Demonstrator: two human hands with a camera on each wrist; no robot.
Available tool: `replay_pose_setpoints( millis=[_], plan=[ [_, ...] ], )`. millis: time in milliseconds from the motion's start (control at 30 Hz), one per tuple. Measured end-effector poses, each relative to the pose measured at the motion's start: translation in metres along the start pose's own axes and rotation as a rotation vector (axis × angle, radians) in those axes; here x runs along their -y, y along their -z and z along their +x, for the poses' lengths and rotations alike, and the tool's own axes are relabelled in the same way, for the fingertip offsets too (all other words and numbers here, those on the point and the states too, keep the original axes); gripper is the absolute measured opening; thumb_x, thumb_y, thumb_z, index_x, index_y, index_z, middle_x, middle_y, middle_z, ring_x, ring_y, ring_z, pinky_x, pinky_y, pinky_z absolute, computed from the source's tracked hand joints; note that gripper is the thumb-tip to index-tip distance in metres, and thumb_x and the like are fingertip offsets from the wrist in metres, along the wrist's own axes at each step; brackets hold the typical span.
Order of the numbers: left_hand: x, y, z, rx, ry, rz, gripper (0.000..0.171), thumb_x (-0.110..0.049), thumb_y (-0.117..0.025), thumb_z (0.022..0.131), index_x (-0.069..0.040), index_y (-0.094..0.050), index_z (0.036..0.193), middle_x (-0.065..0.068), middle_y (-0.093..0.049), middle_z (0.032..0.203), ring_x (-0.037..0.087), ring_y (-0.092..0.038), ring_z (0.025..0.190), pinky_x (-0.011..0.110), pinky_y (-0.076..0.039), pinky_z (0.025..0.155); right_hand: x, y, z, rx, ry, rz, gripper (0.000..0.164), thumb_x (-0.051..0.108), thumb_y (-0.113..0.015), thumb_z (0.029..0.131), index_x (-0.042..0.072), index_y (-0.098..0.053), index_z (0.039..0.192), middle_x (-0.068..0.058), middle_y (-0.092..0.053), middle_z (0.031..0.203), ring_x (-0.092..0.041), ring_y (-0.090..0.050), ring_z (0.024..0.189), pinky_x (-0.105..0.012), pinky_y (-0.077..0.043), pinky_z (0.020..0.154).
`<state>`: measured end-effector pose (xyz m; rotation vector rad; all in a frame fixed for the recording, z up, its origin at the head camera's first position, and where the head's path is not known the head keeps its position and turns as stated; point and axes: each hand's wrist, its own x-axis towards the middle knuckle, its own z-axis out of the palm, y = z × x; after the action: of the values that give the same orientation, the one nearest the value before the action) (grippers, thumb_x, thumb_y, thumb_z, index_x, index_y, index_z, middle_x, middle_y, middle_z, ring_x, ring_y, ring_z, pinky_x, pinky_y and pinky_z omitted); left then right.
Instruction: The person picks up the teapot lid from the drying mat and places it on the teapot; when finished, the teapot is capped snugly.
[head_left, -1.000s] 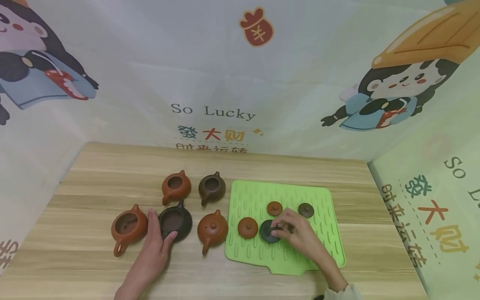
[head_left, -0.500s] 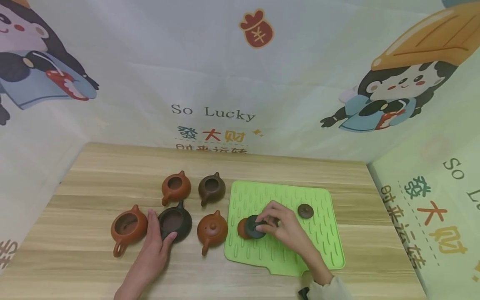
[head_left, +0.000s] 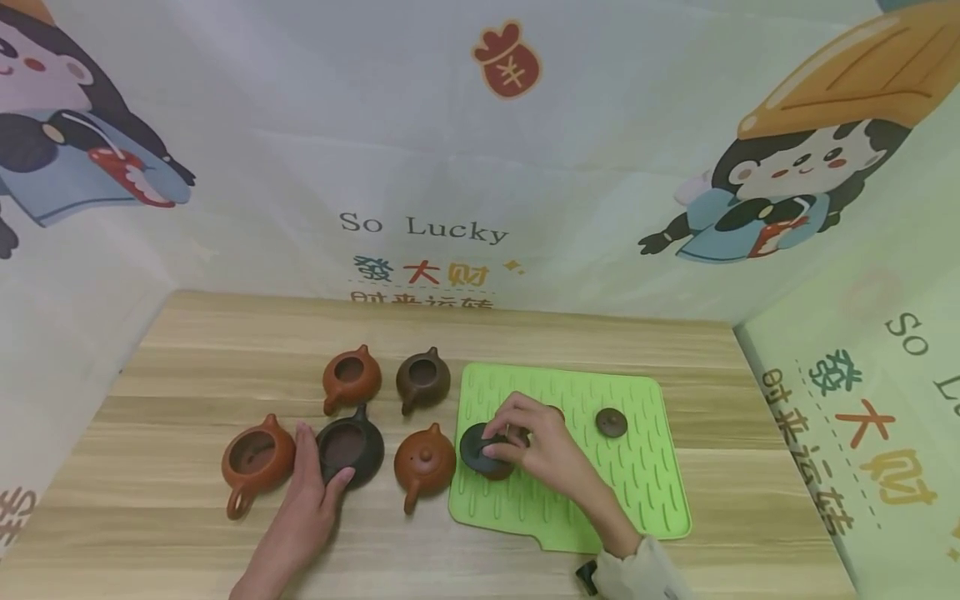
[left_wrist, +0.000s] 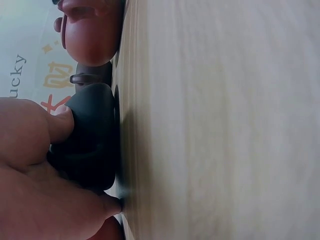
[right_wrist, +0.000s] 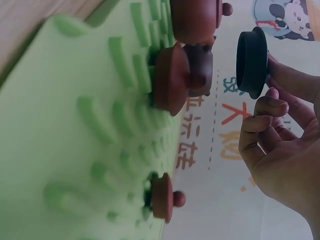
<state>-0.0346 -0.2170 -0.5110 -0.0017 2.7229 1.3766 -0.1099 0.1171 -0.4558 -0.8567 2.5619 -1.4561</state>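
My left hand (head_left: pixel 307 500) grips the lidless black teapot (head_left: pixel 369 454) on the table, thumb on its near side and fingers along its left. In the left wrist view the thumb presses the dark wall of the teapot (left_wrist: pixel 92 120). My right hand (head_left: pixel 542 442) pinches a black teapot lid (head_left: pixel 474 452) by its knob. The right wrist view shows this lid (right_wrist: pixel 251 62) raised above the green mat (right_wrist: pixel 60 110), its hollow underside facing the mat. Partly covered by it in the head view is a reddish-brown lid (head_left: pixel 498 475) lying on the mat.
A lidded reddish teapot (head_left: pixel 425 460) stands between the black teapot and mat. Lidless ones, reddish (head_left: pixel 363 380), dark brown (head_left: pixel 433 386) and a larger reddish one (head_left: pixel 281 454), stand around. A small reddish lid (right_wrist: pixel 161 197) and dark brown lid (head_left: pixel 612 422) lie on the mat.
My right hand has lifted the black lid off the mat and carried it left, passing over the reddish-brown lid. The left hand and black teapot have stayed in place.
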Motion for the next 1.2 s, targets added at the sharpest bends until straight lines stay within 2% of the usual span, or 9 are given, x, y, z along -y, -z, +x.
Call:
replay_pose_setpoints(
  millis=[200, 500, 767, 1000, 1200],
  plan=[
    [0.001, 0.0, 0.0, 0.002, 0.004, 0.004, 0.092, -0.023, -0.053, 0.117, 0.021, 0.014, 0.163, 0.048, 0.015, 0.171, 0.065, 0.005, 0.161, 0.073, -0.005, 0.13, 0.01, -0.006, 0.007, 0.018, 0.002, 0.044, 0.012, 0.005, -0.089, 0.09, 0.006, -0.081, 0.099, -0.002, -0.063, 0.094, 0.0, -0.047, 0.073, -0.02, -0.045, 0.069],
    [-0.001, 0.001, 0.0, 0.004, 0.009, 0.002, 0.092, -0.022, -0.053, 0.117, 0.02, 0.015, 0.163, 0.048, 0.015, 0.171, 0.064, 0.006, 0.161, 0.074, -0.006, 0.129, 0.018, -0.011, 0.018, 0.028, 0.065, 0.032, 0.014, 0.002, -0.09, 0.089, 0.005, -0.08, 0.098, -0.002, -0.064, 0.095, 0.002, -0.045, 0.072, -0.02, -0.043, 0.068],
    [0.0, 0.0, 0.001, 0.007, 0.021, 0.007, 0.093, -0.022, -0.054, 0.117, 0.02, 0.015, 0.163, 0.047, 0.015, 0.171, 0.064, 0.006, 0.161, 0.073, -0.006, 0.129, 0.018, -0.017, 0.027, 0.046, 0.081, 0.025, 0.013, 0.003, -0.089, 0.089, 0.004, -0.08, 0.098, -0.004, -0.063, 0.094, 0.003, -0.042, 0.071, -0.019, -0.042, 0.067],
    [0.0, 0.0, 0.001, -0.005, 0.005, 0.01, 0.093, -0.021, -0.055, 0.117, 0.021, 0.014, 0.163, 0.049, 0.014, 0.17, 0.065, 0.005, 0.161, 0.074, -0.006, 0.129, 0.019, -0.024, 0.031, 0.053, 0.116, 0.034, 0.013, 0.002, -0.089, 0.089, 0.003, -0.079, 0.097, -0.006, -0.064, 0.094, 0.003, -0.044, 0.072, -0.02, -0.044, 0.066],
    [0.001, 0.0, 0.001, -0.003, 0.007, 0.004, 0.094, -0.021, -0.055, 0.116, 0.021, 0.014, 0.163, 0.049, 0.014, 0.17, 0.066, 0.005, 0.16, 0.074, -0.005, 0.129, 0.023, -0.027, 0.034, 0.071, 0.113, 0.036, 0.013, 0.003, -0.089, 0.089, 0.003, -0.079, 0.097, -0.005, -0.064, 0.094, 0.003, -0.045, 0.073, -0.019, -0.044, 0.067]
  ],
)
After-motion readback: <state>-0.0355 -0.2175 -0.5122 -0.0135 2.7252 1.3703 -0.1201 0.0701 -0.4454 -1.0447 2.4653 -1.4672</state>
